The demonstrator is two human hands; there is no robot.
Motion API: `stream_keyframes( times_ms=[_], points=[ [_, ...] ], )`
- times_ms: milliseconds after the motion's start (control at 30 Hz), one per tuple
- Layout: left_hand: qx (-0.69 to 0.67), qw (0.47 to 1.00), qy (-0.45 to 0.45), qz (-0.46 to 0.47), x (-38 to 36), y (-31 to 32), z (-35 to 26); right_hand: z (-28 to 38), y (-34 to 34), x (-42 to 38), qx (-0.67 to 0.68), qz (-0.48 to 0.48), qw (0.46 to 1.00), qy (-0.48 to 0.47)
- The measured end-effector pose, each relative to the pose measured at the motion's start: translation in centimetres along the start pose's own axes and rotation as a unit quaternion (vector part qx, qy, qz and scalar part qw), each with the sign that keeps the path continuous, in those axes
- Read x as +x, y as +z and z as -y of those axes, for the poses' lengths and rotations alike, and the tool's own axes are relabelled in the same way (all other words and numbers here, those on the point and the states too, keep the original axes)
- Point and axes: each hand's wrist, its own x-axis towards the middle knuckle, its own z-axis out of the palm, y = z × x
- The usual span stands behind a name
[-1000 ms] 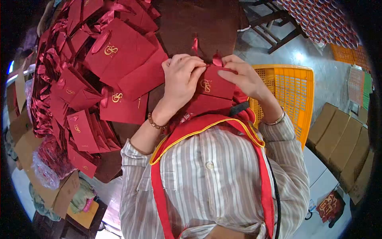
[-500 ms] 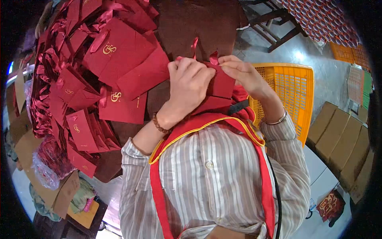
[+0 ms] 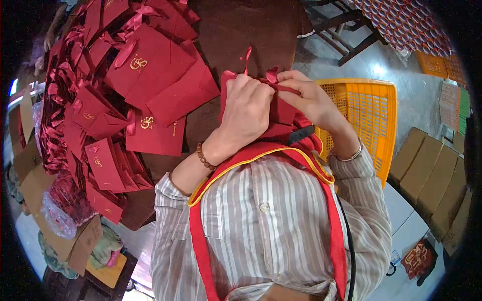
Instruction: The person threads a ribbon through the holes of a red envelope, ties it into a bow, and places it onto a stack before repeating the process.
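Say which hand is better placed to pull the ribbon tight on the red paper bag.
Right, probably. The right hand pinches the dark red satin ribbon at the top edge of the red paper bag, while the left hand grips the bag's body.

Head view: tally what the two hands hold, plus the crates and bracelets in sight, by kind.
Red bag held by left hand and right hand: 1
Ribbon on it: 1
Yellow crate: 1
Bead bracelet: 1
Metal bangle: 1
Total: 5
The loose red bags overlap too much to count.
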Motion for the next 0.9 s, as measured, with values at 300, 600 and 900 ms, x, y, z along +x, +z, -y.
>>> stream_keyframes(
  times_ms=[300, 600, 900],
  points=[
    [0.005, 1.000, -0.024, 0.004, -0.6, 0.1, 0.2, 0.8, 0.4, -0.4, 0.014, -0.034, 0.998, 0.042],
    [0.047, 0.999, -0.017, -0.011, -0.5, 0.4, 0.5, 0.9, 0.4, -0.2, -0.065, -0.033, 0.997, 0.037],
    [0.067, 0.997, -0.039, -0.023, -1.2, 0.0, 1.3, 0.7, 0.8, 0.2, 0.052, -0.015, 0.997, 0.051]
  ],
)
